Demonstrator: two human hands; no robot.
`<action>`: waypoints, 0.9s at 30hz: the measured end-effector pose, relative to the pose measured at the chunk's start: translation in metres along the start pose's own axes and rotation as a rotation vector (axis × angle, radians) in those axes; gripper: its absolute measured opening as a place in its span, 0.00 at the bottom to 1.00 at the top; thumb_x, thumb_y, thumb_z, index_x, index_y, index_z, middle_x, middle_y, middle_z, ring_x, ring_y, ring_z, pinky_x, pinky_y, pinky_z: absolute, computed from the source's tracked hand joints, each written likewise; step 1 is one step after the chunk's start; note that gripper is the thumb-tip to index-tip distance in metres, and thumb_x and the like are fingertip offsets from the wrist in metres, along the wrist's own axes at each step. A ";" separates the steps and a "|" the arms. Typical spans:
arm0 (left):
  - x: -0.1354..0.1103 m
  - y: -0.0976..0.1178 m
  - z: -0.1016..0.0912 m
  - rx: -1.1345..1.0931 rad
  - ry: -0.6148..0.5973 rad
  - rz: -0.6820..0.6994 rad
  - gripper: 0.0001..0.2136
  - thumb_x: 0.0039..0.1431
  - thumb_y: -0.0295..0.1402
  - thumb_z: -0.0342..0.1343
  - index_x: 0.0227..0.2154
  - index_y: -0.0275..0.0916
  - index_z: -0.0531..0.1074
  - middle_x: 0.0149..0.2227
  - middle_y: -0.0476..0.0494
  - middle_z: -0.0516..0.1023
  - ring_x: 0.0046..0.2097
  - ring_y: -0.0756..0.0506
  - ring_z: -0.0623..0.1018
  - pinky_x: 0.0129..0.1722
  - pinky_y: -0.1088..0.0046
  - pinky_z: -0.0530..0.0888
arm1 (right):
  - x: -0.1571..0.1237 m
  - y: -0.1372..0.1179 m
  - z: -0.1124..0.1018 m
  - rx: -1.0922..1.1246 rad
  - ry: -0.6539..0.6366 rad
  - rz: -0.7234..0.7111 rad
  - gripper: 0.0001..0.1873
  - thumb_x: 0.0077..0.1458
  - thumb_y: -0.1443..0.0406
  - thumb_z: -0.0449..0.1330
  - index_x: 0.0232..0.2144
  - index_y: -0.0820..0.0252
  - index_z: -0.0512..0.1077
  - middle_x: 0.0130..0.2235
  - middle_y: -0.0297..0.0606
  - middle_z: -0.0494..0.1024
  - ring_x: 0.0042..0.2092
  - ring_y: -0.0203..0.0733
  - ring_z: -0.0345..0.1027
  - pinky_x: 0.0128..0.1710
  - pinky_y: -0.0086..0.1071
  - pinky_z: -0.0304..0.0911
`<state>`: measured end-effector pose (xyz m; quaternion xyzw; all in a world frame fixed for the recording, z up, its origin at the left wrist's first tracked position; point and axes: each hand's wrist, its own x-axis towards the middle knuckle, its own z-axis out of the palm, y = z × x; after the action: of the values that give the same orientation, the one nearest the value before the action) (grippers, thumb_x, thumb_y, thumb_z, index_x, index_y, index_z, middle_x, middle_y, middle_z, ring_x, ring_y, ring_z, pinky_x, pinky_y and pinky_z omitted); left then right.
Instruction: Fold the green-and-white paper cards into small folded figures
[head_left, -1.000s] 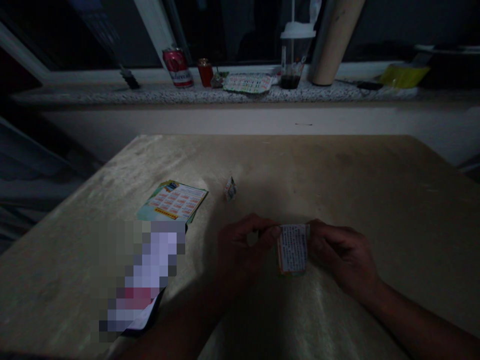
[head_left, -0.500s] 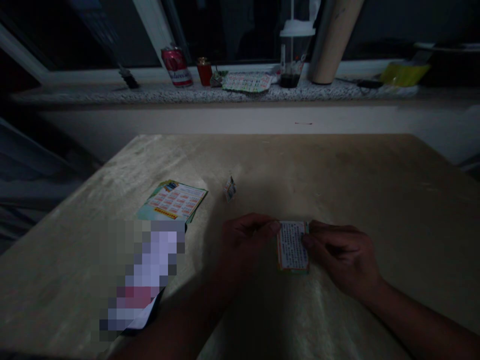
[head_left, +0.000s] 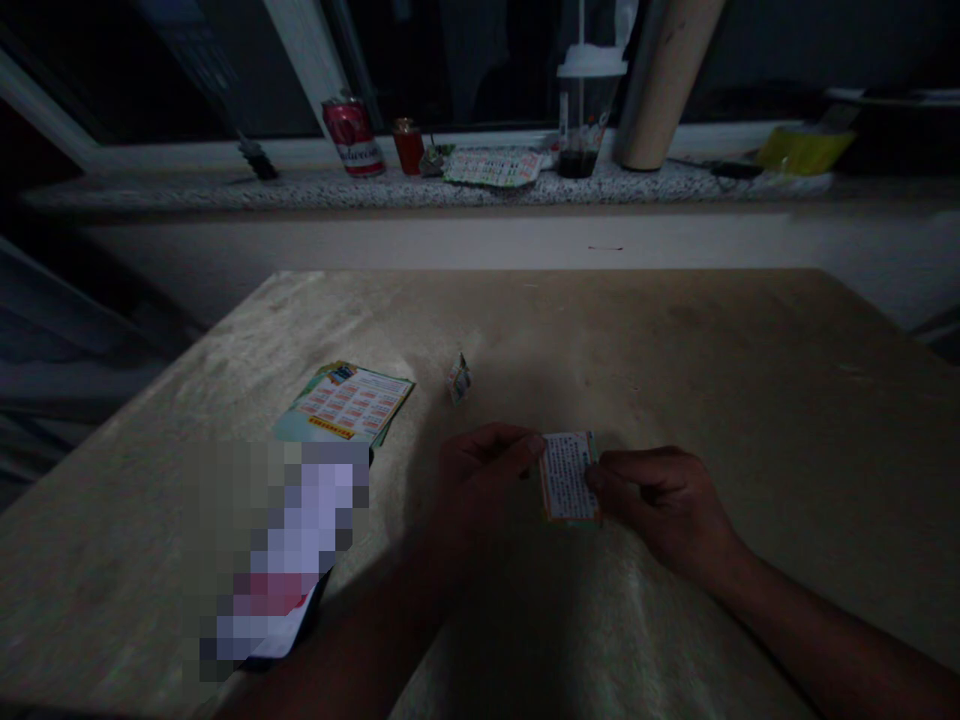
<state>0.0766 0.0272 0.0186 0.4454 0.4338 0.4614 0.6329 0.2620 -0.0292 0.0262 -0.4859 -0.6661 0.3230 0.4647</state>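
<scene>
A small printed card (head_left: 568, 480) with lines of dark text and a coloured border is held above the table. My left hand (head_left: 487, 465) pinches its upper left corner between thumb and finger. On the right edge, my right hand (head_left: 660, 495) grips the same card with thumb and fingers. Beyond my left hand, a small folded piece of printed card (head_left: 460, 380) stands upright. A stack of printed cards (head_left: 352, 400) lies fanned a little to the left. Below that stack rests a phone (head_left: 292, 560) with its screen lit and blurred out.
The table (head_left: 750, 350) reaches toward a granite windowsill (head_left: 300, 192). On the sill stand a red drink can (head_left: 352, 135), an orange-red lighter or small jar (head_left: 408, 147), a crumpled wrapper (head_left: 491, 166), a lidded cup with a straw (head_left: 581, 115) and a tall tan cylinder (head_left: 667, 90).
Both hands have shifted the card slightly left and away from me, and it is tilted a bit more. The stack, the phone and the standing folded piece stay put.
</scene>
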 end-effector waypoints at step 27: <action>0.005 -0.006 0.006 -0.044 0.030 -0.129 0.08 0.47 0.35 0.66 0.21 0.37 0.77 0.23 0.48 0.75 0.28 0.48 0.73 0.30 0.70 0.70 | -0.001 0.007 0.003 0.374 -0.139 0.296 0.27 0.63 0.51 0.59 0.18 0.60 0.67 0.16 0.29 0.66 0.19 0.30 0.55 0.18 0.26 0.50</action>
<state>0.0842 0.0305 0.0139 0.3958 0.4609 0.4357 0.6642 0.2622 -0.0279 0.0183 -0.4602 -0.5468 0.5378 0.4471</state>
